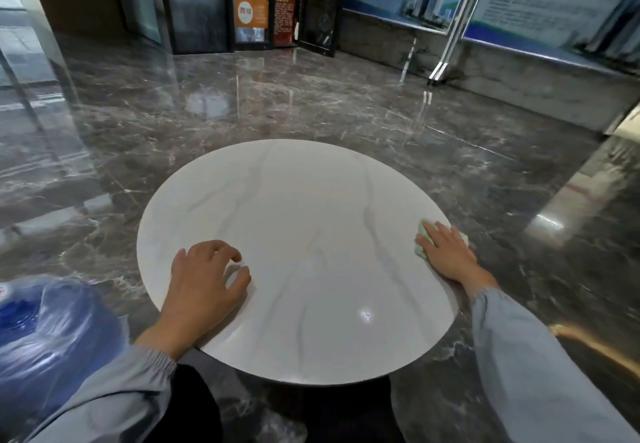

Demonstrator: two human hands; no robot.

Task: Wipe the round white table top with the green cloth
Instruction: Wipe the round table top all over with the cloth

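Observation:
The round white table top (294,242), veined in grey, fills the middle of the head view. My right hand (446,252) lies flat on the green cloth (420,250) at the table's right edge; only the cloth's pale green edges show around my fingers. My left hand (204,280) rests on the near left part of the table with its fingers curled and spread, holding nothing.
Dark polished marble floor (311,107) surrounds the table. A blue water jug wrapped in plastic (52,332) stands at the near left, close to my left sleeve. Glass doors and posters stand at the far side, and metal poles (450,44) lean at the far right.

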